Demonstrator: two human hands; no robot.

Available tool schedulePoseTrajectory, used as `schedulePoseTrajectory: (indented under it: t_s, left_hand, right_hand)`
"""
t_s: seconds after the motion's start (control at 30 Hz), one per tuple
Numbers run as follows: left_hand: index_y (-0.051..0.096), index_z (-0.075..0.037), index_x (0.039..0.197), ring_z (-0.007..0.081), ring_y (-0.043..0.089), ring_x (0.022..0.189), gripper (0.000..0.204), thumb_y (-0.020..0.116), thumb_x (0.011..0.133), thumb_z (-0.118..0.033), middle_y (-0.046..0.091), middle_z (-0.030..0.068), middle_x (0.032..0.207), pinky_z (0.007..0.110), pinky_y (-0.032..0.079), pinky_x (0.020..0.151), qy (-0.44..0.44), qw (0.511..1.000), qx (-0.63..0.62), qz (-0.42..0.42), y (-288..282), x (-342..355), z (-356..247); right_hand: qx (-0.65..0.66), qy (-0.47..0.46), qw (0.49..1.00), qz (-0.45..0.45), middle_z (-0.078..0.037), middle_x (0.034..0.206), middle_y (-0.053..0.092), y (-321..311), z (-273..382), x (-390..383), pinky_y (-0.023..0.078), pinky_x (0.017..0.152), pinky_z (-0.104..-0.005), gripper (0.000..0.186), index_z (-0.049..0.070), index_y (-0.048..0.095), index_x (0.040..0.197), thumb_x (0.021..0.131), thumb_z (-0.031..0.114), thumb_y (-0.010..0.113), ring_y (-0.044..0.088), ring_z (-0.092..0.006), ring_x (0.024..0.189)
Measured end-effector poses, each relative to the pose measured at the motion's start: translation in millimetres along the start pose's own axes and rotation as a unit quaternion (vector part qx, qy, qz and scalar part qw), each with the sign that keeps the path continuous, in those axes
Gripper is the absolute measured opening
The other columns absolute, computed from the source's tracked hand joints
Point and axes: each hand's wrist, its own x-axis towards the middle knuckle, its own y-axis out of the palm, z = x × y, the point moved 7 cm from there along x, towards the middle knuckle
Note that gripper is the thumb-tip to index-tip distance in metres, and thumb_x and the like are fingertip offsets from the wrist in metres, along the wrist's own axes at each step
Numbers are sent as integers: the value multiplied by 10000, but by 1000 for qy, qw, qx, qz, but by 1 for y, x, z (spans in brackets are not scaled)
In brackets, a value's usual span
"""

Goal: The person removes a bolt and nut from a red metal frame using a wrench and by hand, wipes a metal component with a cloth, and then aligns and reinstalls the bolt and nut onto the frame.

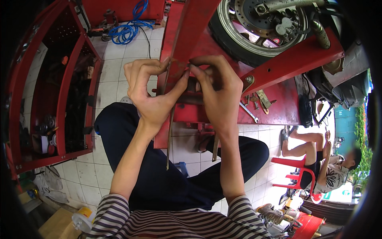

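My left hand is closed on the lower part of a slanted red metal beam. Its index fingertip lies at the beam's left edge and its thumb crosses the front toward the right side. Beside it, my right hand makes a pinch, thumb and index tips meeting at the beam's right edge; whatever sits between them is too small or hidden to make out. A thin metal strip hangs below my left hand, and a shorter strip shows beside my right forearm.
A wrench and several small metal parts lie on the red platform, under a motorcycle wheel. Blue hose coils on the tiled floor. A red shelf cabinet stands left; a person sits at right.
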Motion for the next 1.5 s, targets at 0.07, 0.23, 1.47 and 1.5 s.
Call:
schedulePoseTrajectory:
  t_s: [0.07,0.23,1.47,1.5]
  left_hand:
    - [630,-52,840,241,546,883,360,893,595,-57,637,76,888,359,421,780,-1,1000,-2,-2,0,0,0]
    - [630,-53,840,242,543,875,359,891,594,-57,630,75,881,364,417,775,-3,1000,-4,-3,1,0,0]
    - [655,23,890,231,479,972,221,595,952,-181,615,122,1006,348,384,867,-73,993,-89,18,-1,-16,14]
    - [654,23,880,229,475,966,232,574,965,-177,616,123,1002,349,382,860,-79,993,-86,16,-1,-16,15]
  right_hand:
    - [-3,-4,1000,4,-87,905,642,0,1,0,461,533,-288,118,6,668,988,875,-19,690,624,-139,627]
    - [-20,-32,999,13,-97,904,645,-1,3,3,454,528,-309,111,-3,651,980,876,-22,687,616,-165,613]
    - [-11,15,991,130,-69,1019,632,-2,-8,-4,511,599,-385,279,58,584,1089,929,254,702,669,-253,672]
    - [-3,12,992,127,-63,1020,625,-2,-8,-4,509,592,-380,292,62,583,1099,925,260,708,667,-243,665]
